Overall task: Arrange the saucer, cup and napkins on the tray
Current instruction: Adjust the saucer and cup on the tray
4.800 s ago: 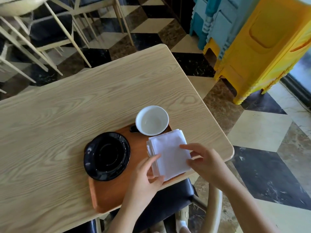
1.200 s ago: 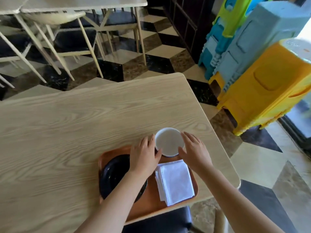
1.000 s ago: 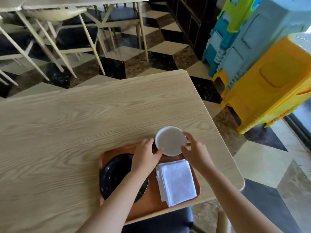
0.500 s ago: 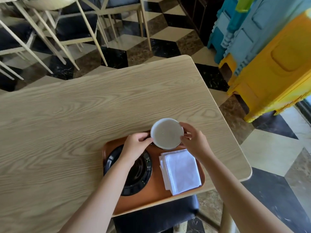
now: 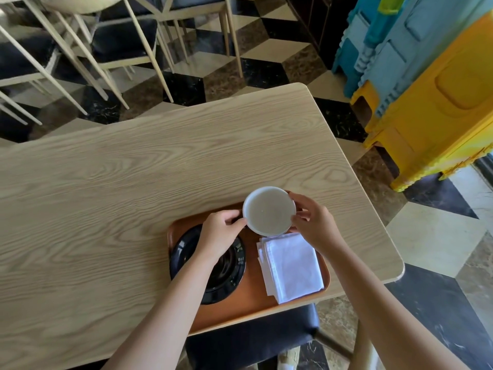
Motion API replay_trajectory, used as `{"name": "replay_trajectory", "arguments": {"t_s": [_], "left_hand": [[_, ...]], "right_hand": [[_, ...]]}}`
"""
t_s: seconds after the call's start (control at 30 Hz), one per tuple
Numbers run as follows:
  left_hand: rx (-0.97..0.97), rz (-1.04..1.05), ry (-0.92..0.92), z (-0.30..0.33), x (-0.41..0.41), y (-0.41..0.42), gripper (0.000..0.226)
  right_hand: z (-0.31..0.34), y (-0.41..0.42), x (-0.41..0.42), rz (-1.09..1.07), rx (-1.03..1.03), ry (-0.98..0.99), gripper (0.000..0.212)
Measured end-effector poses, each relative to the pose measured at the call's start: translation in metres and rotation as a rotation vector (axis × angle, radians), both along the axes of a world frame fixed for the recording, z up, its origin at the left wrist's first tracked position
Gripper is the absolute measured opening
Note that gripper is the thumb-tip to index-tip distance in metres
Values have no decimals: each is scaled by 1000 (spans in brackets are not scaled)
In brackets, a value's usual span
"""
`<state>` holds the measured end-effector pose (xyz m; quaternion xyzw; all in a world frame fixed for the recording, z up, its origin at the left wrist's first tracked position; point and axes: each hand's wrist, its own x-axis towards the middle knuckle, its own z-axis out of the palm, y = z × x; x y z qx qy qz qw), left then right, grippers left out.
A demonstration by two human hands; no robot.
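A brown tray (image 5: pixel 248 307) lies at the near edge of the wooden table (image 5: pixel 133 182). On its left part sits a black saucer (image 5: pixel 226 273), partly hidden by my left forearm. A stack of white napkins (image 5: pixel 290 267) lies on the tray's right part. At the tray's far edge is a cup (image 5: pixel 269 210), white inside and dark outside. My left hand (image 5: pixel 220 236) grips the cup's left side, where its handle is hidden. My right hand (image 5: pixel 312 222) holds the cup's right rim with its fingertips.
The table's right edge is just beyond the tray. A dark chair seat (image 5: pixel 253 345) is below the tray. Pale-legged chairs (image 5: pixel 106 49) stand across the floor. Stacked yellow (image 5: pixel 440 102) and blue plastic stools (image 5: pixel 394 30) stand at the right.
Both hands left the napkin stack and closed on the cup from either side. My left hand slid off the saucer to the cup's left side.
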<state>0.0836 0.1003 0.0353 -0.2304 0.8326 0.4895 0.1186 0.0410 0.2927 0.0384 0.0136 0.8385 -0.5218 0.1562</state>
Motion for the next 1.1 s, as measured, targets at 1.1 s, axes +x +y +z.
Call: {"name": "replay_trajectory", "arguments": {"t_s": [1.1], "left_hand": [[-723,-682,233,-49,102,84,58]], "right_hand": [[-58,61,84,630,836,514,49]]}}
